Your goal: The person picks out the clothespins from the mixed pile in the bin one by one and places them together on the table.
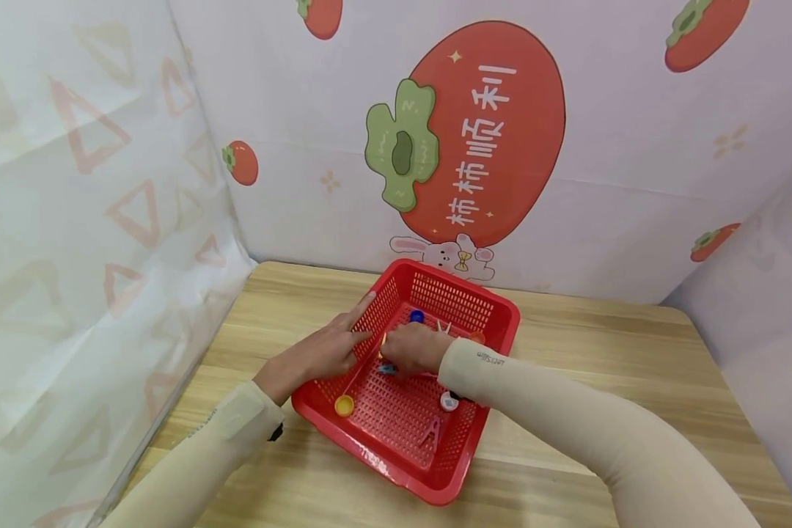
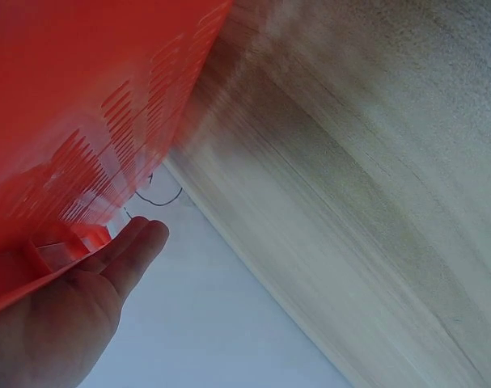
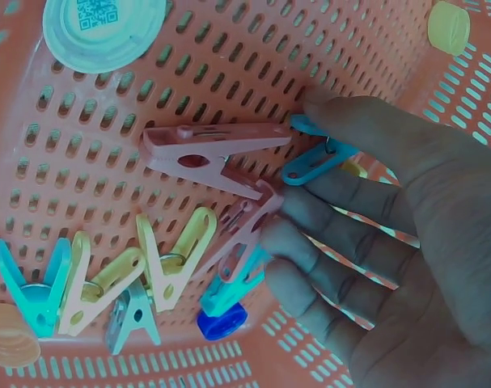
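My left hand (image 1: 323,350) holds the left rim of a red perforated plastic basket (image 1: 366,453), thumb over the inside and fingers stretched along the outside. Inside the basket, my right hand (image 1: 412,348) pinches a small blue clothespin (image 3: 310,166) between thumb and index finger. Its other fingers reach close to a pink clothespin (image 3: 221,153) and a teal clothespin (image 3: 229,291). A second pink clothespin (image 1: 431,434) lies toward the near end. Two yellow clothespins (image 3: 171,259) and more pegs gather along one side in the right wrist view.
Bottle caps lie in the basket: a yellow cap (image 1: 345,405), a dark blue cap (image 1: 416,316), an orange cap (image 3: 12,335) and a white lid (image 3: 103,28) with a printed code. The basket stands on a wooden table (image 1: 600,352), before a wall sheet (image 1: 607,183) printed with persimmons.
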`<act>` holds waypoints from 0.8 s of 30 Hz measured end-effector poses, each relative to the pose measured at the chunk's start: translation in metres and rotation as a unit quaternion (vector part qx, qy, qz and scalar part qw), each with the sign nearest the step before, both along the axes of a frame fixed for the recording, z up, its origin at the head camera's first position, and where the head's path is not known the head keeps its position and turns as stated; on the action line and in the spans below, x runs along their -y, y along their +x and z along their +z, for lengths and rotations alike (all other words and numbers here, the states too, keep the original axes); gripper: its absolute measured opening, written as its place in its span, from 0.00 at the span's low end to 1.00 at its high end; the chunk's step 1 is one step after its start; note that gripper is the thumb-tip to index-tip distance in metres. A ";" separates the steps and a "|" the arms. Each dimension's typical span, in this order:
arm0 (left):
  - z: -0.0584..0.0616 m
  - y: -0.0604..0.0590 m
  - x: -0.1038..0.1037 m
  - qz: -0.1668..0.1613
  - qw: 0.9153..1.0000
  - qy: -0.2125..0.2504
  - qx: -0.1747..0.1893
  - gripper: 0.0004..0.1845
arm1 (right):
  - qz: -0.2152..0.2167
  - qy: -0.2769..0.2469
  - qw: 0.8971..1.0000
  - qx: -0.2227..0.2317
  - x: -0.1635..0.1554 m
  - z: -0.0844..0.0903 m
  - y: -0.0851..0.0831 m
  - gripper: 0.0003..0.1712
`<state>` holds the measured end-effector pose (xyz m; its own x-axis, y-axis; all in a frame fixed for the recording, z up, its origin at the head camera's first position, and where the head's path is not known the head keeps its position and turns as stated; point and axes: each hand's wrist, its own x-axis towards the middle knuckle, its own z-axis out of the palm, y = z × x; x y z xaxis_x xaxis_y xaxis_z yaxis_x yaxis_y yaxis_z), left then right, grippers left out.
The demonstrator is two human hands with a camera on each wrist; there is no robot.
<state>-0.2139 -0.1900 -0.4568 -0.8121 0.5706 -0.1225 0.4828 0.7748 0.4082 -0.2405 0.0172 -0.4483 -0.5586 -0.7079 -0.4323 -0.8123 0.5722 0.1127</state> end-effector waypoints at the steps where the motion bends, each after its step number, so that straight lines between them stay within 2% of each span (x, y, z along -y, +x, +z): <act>1: 0.000 0.000 0.000 0.000 1.000 -0.001 0.000 0.33 | 0.000 -0.003 1.000 0.002 0.000 -0.001 0.000 0.21; 7: 0.000 0.000 -0.001 -0.008 1.000 -0.002 -0.009 0.32 | -0.001 -0.021 1.000 0.006 -0.002 -0.001 -0.001 0.22; 14: 0.002 0.001 0.000 -0.009 1.000 -0.011 -0.025 0.32 | -0.050 -0.042 0.998 0.019 -0.010 0.012 -0.007 0.26; 17: 0.002 0.001 0.001 -0.009 1.000 -0.013 -0.027 0.32 | -0.064 -0.052 0.996 0.025 -0.017 0.018 -0.010 0.24; 24: 0.001 0.001 -0.001 -0.015 0.999 -0.013 -0.027 0.32 | -0.073 -0.074 0.994 0.017 -0.035 0.031 -0.013 0.22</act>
